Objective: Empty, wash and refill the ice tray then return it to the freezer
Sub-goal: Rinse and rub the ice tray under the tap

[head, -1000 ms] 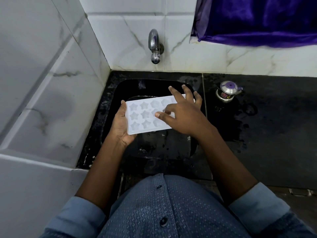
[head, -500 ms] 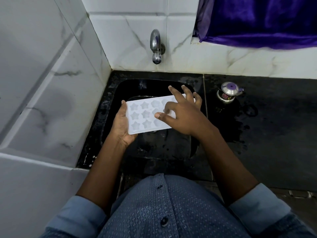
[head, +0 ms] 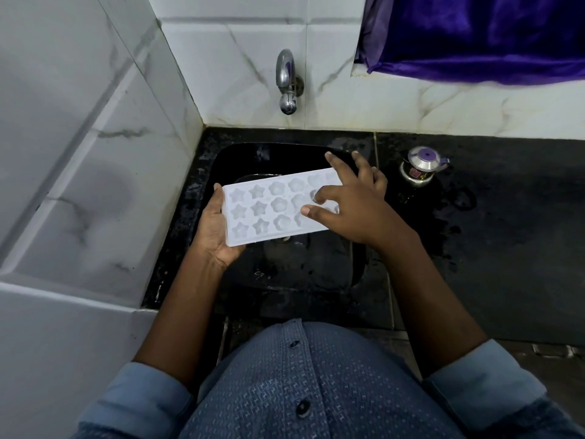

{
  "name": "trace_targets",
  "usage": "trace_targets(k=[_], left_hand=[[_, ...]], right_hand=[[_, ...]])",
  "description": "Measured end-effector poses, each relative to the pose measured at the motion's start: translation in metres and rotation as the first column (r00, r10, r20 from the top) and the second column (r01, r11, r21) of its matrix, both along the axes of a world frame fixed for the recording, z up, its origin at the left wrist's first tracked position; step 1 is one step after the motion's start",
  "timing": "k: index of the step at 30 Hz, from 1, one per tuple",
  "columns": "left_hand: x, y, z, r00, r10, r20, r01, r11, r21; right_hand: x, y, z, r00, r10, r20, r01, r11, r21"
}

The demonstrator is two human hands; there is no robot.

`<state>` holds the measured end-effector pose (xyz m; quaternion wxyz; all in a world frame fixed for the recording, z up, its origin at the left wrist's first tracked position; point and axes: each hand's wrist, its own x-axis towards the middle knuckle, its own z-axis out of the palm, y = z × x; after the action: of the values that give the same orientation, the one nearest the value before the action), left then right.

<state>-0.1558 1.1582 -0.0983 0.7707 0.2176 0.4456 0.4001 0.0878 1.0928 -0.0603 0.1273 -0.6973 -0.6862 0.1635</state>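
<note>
We hold the white ice tray cavities-up over the black sink, sunk into the left end of the dark surface below the tap. Our left hand grips the tray's left end from beneath, and our right hand lies spread over its right half, index fingertip and thumb touching the moulds. A small steel pot stands near the surface's back edge.
</note>
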Motion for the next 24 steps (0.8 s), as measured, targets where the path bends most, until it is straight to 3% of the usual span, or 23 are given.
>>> trace_targets(k=[24], left_hand=[[-0.004,0.002,0.001,1.000,-0.004,0.021,0.004,1.000,-0.004]], right_hand=[[-0.014,0.000,0.005,0.999,-0.036,0.035,0.038,0.998,-0.043]])
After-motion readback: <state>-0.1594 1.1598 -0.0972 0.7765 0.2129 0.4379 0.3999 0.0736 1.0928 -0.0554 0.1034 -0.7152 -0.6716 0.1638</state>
